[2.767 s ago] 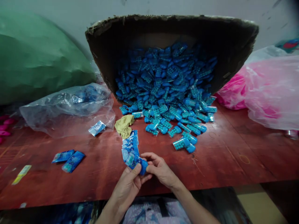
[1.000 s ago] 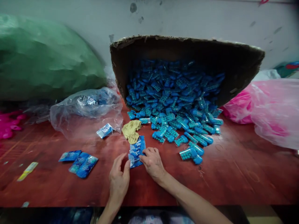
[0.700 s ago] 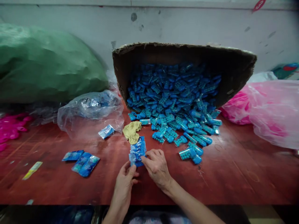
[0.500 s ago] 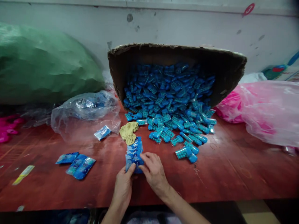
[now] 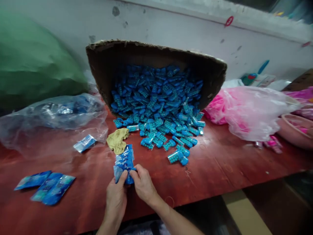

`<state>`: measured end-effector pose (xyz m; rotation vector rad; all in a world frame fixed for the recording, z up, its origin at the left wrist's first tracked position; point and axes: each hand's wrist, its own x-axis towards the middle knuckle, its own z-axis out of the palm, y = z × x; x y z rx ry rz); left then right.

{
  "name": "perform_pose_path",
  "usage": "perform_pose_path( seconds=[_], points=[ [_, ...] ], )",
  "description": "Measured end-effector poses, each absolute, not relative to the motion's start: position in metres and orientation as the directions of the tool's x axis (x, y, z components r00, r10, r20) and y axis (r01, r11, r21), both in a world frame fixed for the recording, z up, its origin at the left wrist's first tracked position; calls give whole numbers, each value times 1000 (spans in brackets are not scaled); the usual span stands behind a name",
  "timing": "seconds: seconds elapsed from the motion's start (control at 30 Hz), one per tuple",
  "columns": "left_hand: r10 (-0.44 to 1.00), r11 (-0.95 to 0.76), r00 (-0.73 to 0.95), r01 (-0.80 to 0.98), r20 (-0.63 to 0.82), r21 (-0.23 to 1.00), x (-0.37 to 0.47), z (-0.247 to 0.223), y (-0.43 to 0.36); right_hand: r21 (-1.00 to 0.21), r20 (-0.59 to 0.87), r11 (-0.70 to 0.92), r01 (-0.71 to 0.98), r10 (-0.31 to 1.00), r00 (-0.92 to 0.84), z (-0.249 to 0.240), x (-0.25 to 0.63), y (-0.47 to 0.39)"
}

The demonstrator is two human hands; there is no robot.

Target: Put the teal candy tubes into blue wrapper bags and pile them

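Observation:
Both hands are at the near end of a row of overlapping blue printed packets (image 5: 126, 157). My left hand (image 5: 116, 195) is closed on the nearest blue packet, its thumb pressed on top. My right hand (image 5: 146, 186) pinches that packet's right edge between thumb and index finger; the other fingers curl underneath. A crumpled yellowish cloth (image 5: 117, 140) touches the far end of the row. Behind it, small clear bottles with blue caps and blue beads (image 5: 156, 130) spill from a cardboard box (image 5: 220, 78) lying on its side.
Several loose blue packets (image 5: 55, 189) lie to the left. A clear plastic bag (image 5: 70, 114) holds more blue items, with a single packet (image 5: 84, 143) by its edge. Pink-filled bags (image 5: 249, 111) and a pink basin (image 5: 293, 132) stand at right on the red table (image 5: 220, 173). A green sack (image 5: 36, 65) bulges at back left.
The view has turned to the right, so the scene sits further left. My right thumb and index finger, earlier spread over the packets, have come together on the near packet's edge.

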<state>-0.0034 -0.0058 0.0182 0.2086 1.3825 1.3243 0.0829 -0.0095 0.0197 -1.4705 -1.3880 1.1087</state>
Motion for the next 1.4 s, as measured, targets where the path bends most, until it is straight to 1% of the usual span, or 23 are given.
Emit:
perform_pose_path(
  seconds=[0.07,0.13,0.17,0.27,0.3,0.37,0.43,0.47,0.5,0.57,0.6,0.63,0.7,0.8,0.97,1.1,1.17,1.23,1.27,1.33,1.4],
  points=[
    [718,359,-341,-565,-607,743,-1,23,-3,-942,-38,-41,333,999,15,22,84,-9],
    [719,390,-312,-559,-622,732,-2,27,-3,-924,-9,-17,381,1000,23,22,86,-9],
    [733,419,-262,-552,-627,721,-3,28,-4,-914,3,-10,406,1000,30,22,87,-9],
    [775,531,-41,-500,-631,684,-10,29,-10,-870,23,0,494,999,40,23,92,-10],
    [775,559,7,-475,-632,680,-12,29,-12,-845,37,22,534,999,17,25,96,-11],
    [765,590,36,-438,-643,678,-15,27,-16,-772,106,119,625,993,-58,29,109,-12],
    [756,593,22,-444,-654,671,-17,24,-19,-649,217,222,728,971,-103,35,132,-13],
    [749,598,22,-454,-662,661,-17,23,-21,-572,271,205,794,961,-53,37,147,-13],
    [741,605,30,-464,-671,647,-18,21,-22,-489,300,144,860,954,11,37,163,-13],
    [723,620,54,-489,-689,613,-19,19,-24,-335,305,-74,939,934,183,33,190,-10],
    [713,628,65,-502,-698,595,-19,19,-25,-273,293,-134,953,932,215,29,199,-9],
    [704,633,74,-517,-706,577,-20,18,-26,-232,278,-156,960,935,219,25,203,-7],
    [698,630,98,-555,-709,543,-23,19,-28,-211,239,-130,969,954,180,15,199,-5],
    [684,631,132,-600,-717,491,-27,22,-30,-263,212,-50,963,971,108,6,174,-5],
    [641,639,121,-631,-757,440,-35,28,-32,-320,249,18,947,966,65,2,153,-14],
    [648,634,113,-628,-753,451,-34,28,-33,-384,214,121,915,976,-39,2,160,-26],
    [669,627,102,-609,-736,486,-32,26,-33,-467,170,134,874,984,-60,4,161,-27],
    [700,608,78,-587,-710,535,-30,23,-33,-601,124,107,792,992,-40,8,158,-24],
    [717,593,62,-579,-694,560,-30,21,-33,-684,88,77,725,996,-23,11,155,-21],
    [747,558,25,-565,-664,607,-29,17,-33,-852,-21,-18,524,1000,1,17,149,-17],
    [768,529,-11,-554,-640,644,-30,15,-33,-956,-116,-106,274,993,-20,23,142,-17]
  ],
)
